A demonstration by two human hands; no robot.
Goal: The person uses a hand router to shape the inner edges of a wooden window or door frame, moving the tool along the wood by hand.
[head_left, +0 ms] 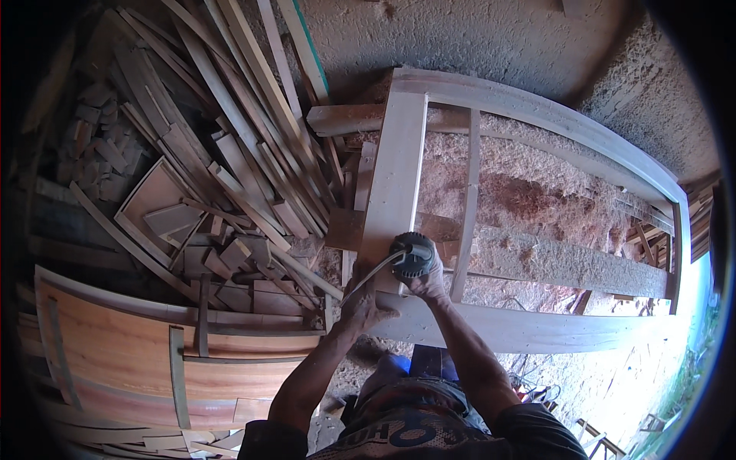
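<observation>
My right hand (pixel 428 280) is closed around a corded handheld power tool (pixel 412 257) with a round, dark, ribbed top. The tool stands on the wide end board of a pale wooden frame (pixel 395 165), near its close left corner. Beside that corner lies my left hand (pixel 366 307), its thumb spread toward the near rail and its other fingers stretched forward along the board's edge. The tool's grey cord (pixel 372 277) curves down across the left hand. What the tool's underside touches is hidden. A thin crossbar (pixel 469 184) spans the frame just right of the tool.
Sawdust and shavings (pixel 529 176) lie beneath the frame, which rests on wooden beams (pixel 567 261). Long planks (pixel 253 115) and offcuts (pixel 222 261) are heaped at left. A wooden panel (pixel 115 337) with crosspieces lies near left. Bright light comes from the right.
</observation>
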